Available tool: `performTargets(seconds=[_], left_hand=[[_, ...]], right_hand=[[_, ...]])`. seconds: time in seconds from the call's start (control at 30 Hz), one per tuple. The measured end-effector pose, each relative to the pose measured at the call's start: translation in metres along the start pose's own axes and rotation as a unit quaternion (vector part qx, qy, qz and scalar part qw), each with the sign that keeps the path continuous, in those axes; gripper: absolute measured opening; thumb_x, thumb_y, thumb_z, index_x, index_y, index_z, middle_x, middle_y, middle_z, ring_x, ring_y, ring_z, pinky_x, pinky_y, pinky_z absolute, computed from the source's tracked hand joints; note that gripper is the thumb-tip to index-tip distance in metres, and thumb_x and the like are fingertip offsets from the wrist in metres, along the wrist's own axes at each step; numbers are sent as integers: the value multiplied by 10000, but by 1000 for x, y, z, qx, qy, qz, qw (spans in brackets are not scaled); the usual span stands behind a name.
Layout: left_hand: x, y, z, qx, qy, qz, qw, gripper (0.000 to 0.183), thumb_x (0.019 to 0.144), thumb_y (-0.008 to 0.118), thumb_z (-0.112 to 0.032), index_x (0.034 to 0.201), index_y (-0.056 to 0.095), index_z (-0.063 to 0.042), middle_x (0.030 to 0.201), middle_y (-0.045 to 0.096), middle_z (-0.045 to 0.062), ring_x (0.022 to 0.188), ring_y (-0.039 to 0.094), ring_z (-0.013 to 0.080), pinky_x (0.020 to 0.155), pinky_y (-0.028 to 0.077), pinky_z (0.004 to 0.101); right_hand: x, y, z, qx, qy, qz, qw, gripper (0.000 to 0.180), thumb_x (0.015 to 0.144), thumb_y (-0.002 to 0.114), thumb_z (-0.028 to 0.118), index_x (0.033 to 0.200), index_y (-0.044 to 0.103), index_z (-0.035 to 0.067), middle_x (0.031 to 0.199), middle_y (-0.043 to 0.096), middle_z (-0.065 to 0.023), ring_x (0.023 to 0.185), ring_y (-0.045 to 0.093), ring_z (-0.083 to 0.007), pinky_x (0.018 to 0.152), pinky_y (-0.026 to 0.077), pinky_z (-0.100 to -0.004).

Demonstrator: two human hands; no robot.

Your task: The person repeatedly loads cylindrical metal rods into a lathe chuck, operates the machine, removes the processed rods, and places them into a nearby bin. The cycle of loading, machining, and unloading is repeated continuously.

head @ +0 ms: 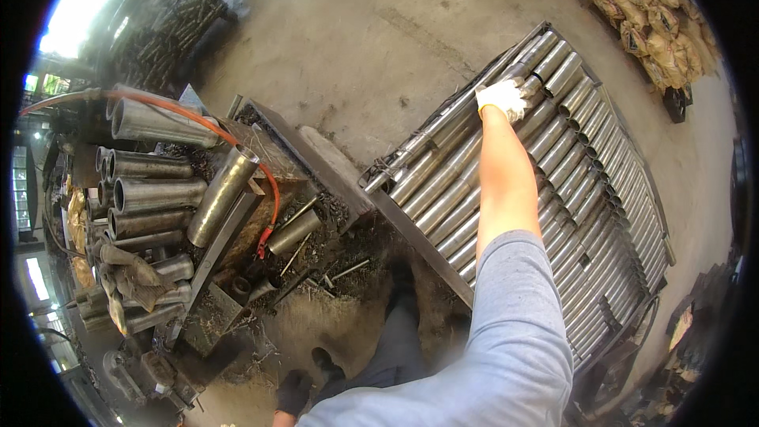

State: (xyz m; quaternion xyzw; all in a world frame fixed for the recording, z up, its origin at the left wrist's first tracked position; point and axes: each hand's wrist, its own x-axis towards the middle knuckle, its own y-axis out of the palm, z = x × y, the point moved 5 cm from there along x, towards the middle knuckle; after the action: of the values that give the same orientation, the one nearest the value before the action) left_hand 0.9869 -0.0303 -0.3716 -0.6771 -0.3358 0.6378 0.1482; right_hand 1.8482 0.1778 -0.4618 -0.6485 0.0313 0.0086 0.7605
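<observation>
My right hand (505, 99), in a white glove, reaches over a rack of metal tubes (442, 175) and touches tubes near its far left edge. Its fingers bend over tube ends; whether they grip one is unclear. My left hand (295, 390), in a dark glove, hangs low near my legs at the bottom; its fingers are hard to make out. The tubes lie side by side in several rows. To the left, a shiny metal cylinder (224, 197) leans on a steel bar beside more stacked cylinders (160, 194).
An orange hose (169, 105) crosses the left bench. Work gloves (133, 276) lie on cylinders. A shorter cylinder (295, 231) and a T-shaped metal tool (347, 271) lie amid dark shavings. The rack's steel edge (424, 249) is close by. Brown sacks (658, 29) stand at the upper right.
</observation>
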Motion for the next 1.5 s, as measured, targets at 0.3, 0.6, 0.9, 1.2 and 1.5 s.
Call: performTargets(seconds=[0.3,0.6,0.9,1.2,1.5], left_hand=[[-2,-8,-53,-25,60,18,998,382,1003,657,-378,1245,738,-95,1252,747,184,1183,702,396,1027,539,466],[36,-8,-69,-33,89,46,994,399,989,686,-374,1270,739,-96,1267,750,176,1203,711,353,1038,545,444],[13,10,-68,-474,145,208,843,543,980,736,-295,1399,619,29,1311,720,123,1197,695,260,1028,547,414],[-68,-42,207,-781,145,72,603,450,1030,670,-204,1443,589,-43,1325,674,89,1216,639,253,1125,466,409],[-160,-152,454,-627,108,-240,733,405,821,866,-34,1191,703,-52,1064,730,30,986,688,124,849,604,332]], right_hand=[[-5,-31,-62,-85,-31,68,994,1016,777,874,498,1573,413,66,1507,554,-222,1268,681,-396,1020,599,-503],[-121,-62,-97,-219,-428,275,833,1016,942,643,298,1747,25,350,1818,147,-101,1361,616,-417,1009,627,-441],[-537,-145,-197,85,-473,542,689,783,764,809,237,1454,571,-44,1222,673,-360,1092,733,-463,902,645,-523],[-893,-190,-226,41,-682,507,525,1150,679,893,346,1633,339,22,1326,632,-319,1157,694,-458,970,589,-502],[-1107,-250,-219,53,-712,547,436,664,796,896,291,1365,626,81,1242,737,-200,1155,730,-357,981,591,-436]])
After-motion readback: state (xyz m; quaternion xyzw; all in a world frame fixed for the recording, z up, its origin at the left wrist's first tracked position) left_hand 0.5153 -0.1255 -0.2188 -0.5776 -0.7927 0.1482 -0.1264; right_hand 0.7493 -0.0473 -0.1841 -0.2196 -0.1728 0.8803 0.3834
